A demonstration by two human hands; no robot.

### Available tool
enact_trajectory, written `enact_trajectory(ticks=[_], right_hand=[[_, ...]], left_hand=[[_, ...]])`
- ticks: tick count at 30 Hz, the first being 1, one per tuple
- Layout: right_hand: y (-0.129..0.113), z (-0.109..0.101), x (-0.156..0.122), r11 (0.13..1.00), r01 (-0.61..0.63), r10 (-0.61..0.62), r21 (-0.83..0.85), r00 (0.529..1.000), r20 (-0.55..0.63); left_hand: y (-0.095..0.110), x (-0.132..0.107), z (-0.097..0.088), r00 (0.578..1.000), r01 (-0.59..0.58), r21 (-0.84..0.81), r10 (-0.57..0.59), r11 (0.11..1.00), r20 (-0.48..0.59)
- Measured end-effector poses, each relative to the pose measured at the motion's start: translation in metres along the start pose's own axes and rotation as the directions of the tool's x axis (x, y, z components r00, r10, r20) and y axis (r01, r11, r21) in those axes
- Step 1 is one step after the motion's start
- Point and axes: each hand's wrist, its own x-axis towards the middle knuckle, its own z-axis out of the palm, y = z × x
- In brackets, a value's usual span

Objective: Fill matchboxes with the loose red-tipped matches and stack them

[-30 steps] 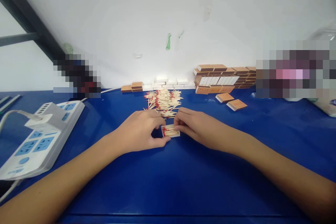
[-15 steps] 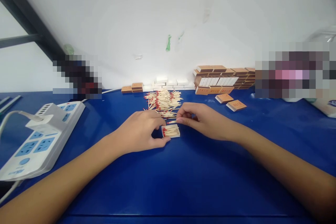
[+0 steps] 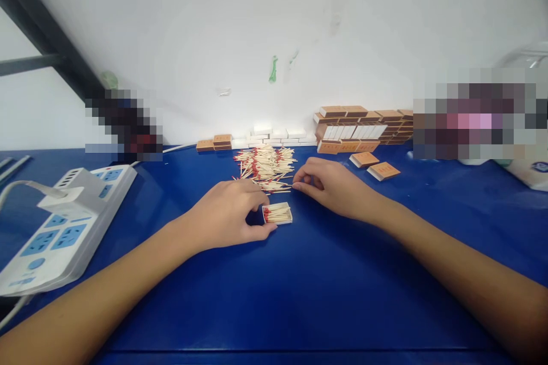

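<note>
A small open matchbox tray (image 3: 278,213) with red-tipped matches in it lies on the blue table (image 3: 299,296). My left hand (image 3: 226,214) is curled around the tray's left end, thumb and fingers gripping it. My right hand (image 3: 331,185) rests just behind and to the right of the tray, fingers pinched at the near edge of a loose pile of matches (image 3: 266,165). Whether a match is between those fingertips is too small to make out.
A white power strip (image 3: 68,222) with a plugged-in cable lies at the left. Stacks of orange matchboxes (image 3: 363,125) and white inner trays (image 3: 278,136) line the wall. Two loose boxes (image 3: 374,165) lie at the right. Blurred patches sit at both sides.
My right hand has pulled away from the tray, moving back and right to the edge of the match pile. My left hand and the tray have stayed put.
</note>
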Motion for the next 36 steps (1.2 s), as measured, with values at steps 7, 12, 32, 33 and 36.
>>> enact_trajectory(ticks=[7,12,32,33,36], right_hand=[[-0.030,0.004,-0.010,0.976,0.075,-0.101,0.207,0.988,0.119],[-0.034,0.015,-0.013,0.986,0.083,-0.100,0.146,0.988,0.115],[-0.036,0.015,-0.016,0.998,0.063,-0.060,-0.008,0.976,0.207],[-0.037,0.017,-0.016,0.998,0.060,-0.057,-0.008,0.980,0.192],[-0.040,0.021,-0.016,0.997,0.072,-0.073,0.010,0.986,0.150]], left_hand=[[0.000,0.000,0.001,1.000,-0.011,-0.002,0.011,1.000,-0.001],[0.001,0.000,0.001,1.000,0.003,-0.010,-0.003,1.000,0.015],[0.001,0.000,0.002,1.000,0.007,0.002,-0.007,1.000,0.014],[0.000,0.000,0.002,1.000,0.006,0.004,-0.006,1.000,0.010],[0.000,0.000,0.001,1.000,0.003,0.006,-0.003,1.000,0.004]])
